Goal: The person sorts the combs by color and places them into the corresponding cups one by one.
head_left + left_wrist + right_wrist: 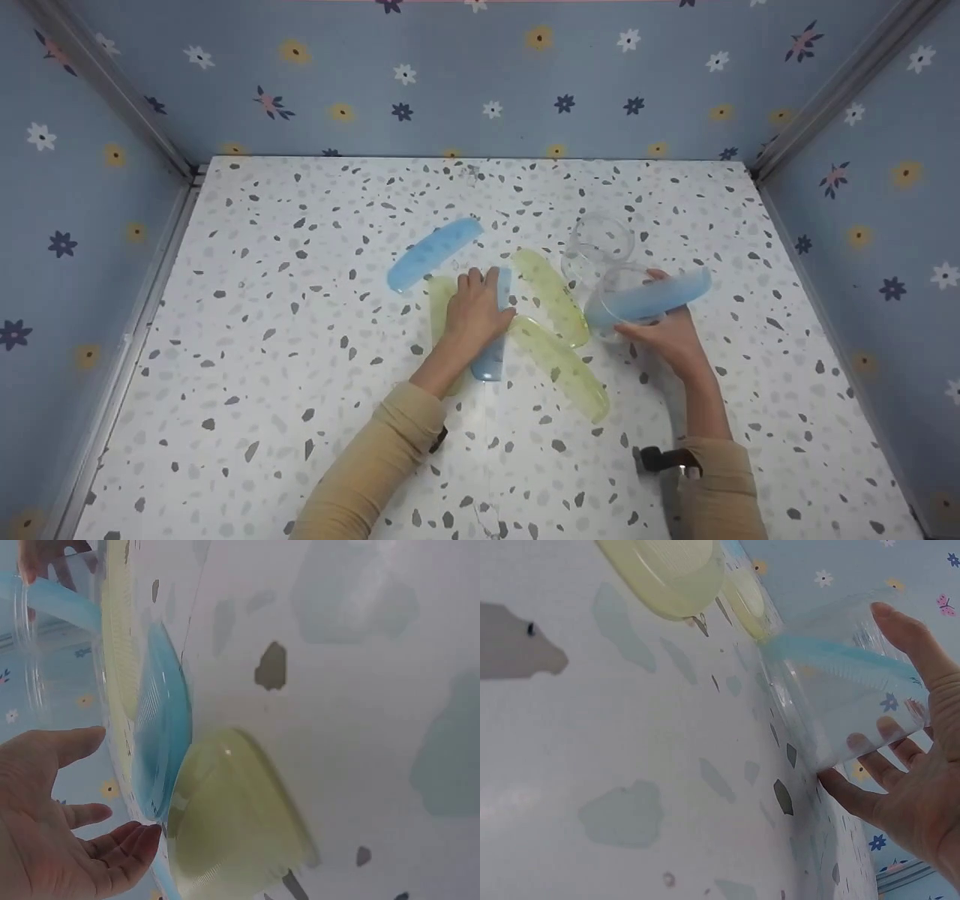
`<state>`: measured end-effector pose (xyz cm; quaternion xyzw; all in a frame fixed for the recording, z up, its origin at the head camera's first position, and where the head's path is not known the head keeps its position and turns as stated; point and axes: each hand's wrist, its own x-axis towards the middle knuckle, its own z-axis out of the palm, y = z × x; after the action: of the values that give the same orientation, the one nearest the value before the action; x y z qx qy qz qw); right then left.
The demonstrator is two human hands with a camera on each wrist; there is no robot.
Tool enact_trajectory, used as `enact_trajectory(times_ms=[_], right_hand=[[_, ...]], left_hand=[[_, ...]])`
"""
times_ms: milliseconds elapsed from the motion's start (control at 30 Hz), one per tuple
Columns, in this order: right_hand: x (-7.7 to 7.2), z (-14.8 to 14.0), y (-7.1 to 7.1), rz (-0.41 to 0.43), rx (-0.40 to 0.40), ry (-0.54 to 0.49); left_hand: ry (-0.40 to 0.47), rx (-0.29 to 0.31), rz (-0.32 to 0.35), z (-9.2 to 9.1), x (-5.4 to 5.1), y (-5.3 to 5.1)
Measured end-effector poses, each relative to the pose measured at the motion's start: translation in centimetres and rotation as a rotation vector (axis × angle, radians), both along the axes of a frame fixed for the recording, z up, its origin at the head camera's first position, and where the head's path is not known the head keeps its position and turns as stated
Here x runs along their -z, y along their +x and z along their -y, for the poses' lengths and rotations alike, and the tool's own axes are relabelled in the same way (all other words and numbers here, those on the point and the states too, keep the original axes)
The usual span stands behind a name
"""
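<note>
"What does the head view show?"

"The right hand (667, 334) holds a clear, round plastic cup (616, 280) with a see-through blue plastic comb (686, 287) poking out. Another clear cup (600, 238) is just beside it. The left hand (476, 315) is over a second blue comb (489, 365) and a pale yellow-green plastic comb (440, 296), on the white speckled table (300, 337)."

"And the left wrist view?"

"The left thumb and fingers are apart, near those two combs. I can't tell if they touch."

"The right wrist view?"

"Thumb and fingers grip the cup's sides. The comb slants inside."
</note>
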<state>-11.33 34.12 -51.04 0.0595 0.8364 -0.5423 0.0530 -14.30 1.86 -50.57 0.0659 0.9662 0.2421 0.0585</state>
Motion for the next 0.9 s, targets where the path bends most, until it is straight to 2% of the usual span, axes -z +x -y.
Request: enact_trajectory(times_ms=[200, 500, 667, 900], right_hand=[[0.2, -0.2, 0.1, -0.008, -0.002, -0.006], [0.3, -0.2, 0.0, 0.008, 0.0, 0.009], [0.1, 0.0, 0.0, 0.017, 0.0, 0.011], [0.2, -0.1, 0.0, 0.024, 0.009, 0.006]], left_hand=[[-0.089, -0.02, 0.021, -0.9, 0.4, 0.4], [-0.211, -0.03, 0.044, -1.9, 0.3, 0.4], [-0.202, -0.045, 0.05, -2.0, 0.2, 0.4], [-0.12, -0.086, 0.079, -1.8, 0.0, -0.1]])
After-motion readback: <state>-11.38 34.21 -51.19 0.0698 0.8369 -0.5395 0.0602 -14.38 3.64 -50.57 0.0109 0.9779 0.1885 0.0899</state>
